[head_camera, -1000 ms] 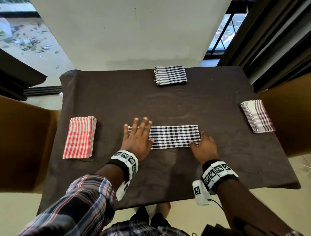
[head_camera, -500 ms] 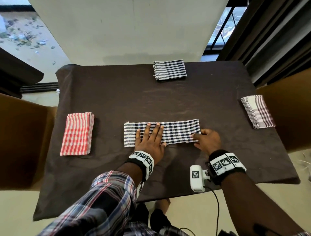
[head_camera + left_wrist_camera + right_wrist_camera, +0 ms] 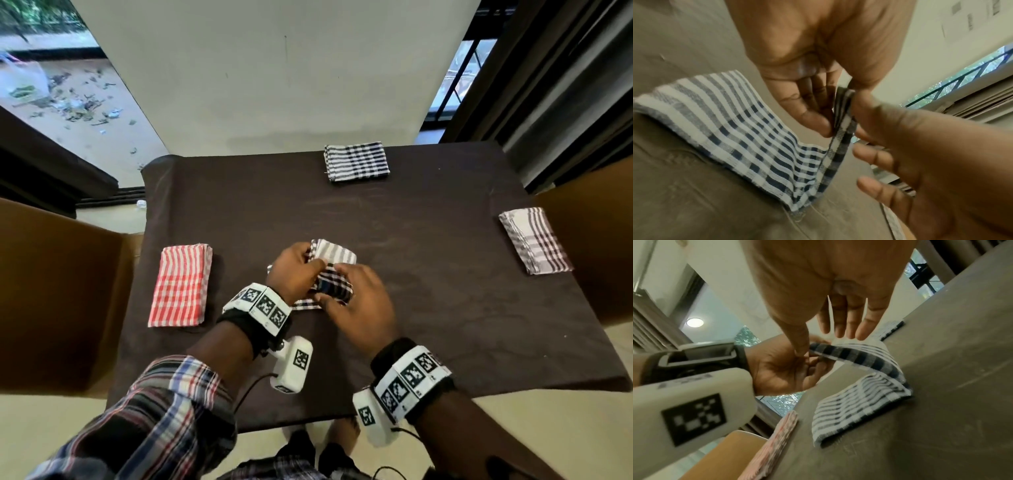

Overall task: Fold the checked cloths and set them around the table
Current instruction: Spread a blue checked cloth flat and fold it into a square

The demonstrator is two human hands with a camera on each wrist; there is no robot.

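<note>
Nearest, a plaid sleeve [image 3: 147,421] covers the left forearm, and both wrists carry marker bands. Just beyond them, near the middle of the front half of the table [image 3: 428,291], both hands meet on the blue checked cloth [image 3: 334,277]. The left hand [image 3: 296,272] pinches one raised edge of it between thumb and curled fingers [image 3: 809,116]. The right hand [image 3: 359,301] pinches the same edge with thumb and forefinger, its other fingers [image 3: 846,324] straight and spread. One half of the cloth lies flat on the table; the other half stands up from a crease and arches over it. The flat half's long axis runs left to right across the table, with the crease on the right.

Four cloths show in all. Left of the hands, well apart, a red checked cloth [image 3: 181,284] lies folded, long axis running near to far. At the right edge a brown striped cloth [image 3: 534,240] lies folded, also near to far, slightly tilted. Farthest, at the back edge, a black checked cloth [image 3: 356,166] lies folded, long axis left to right. Brown chair backs [image 3: 51,301] stand on either side of the table.
</note>
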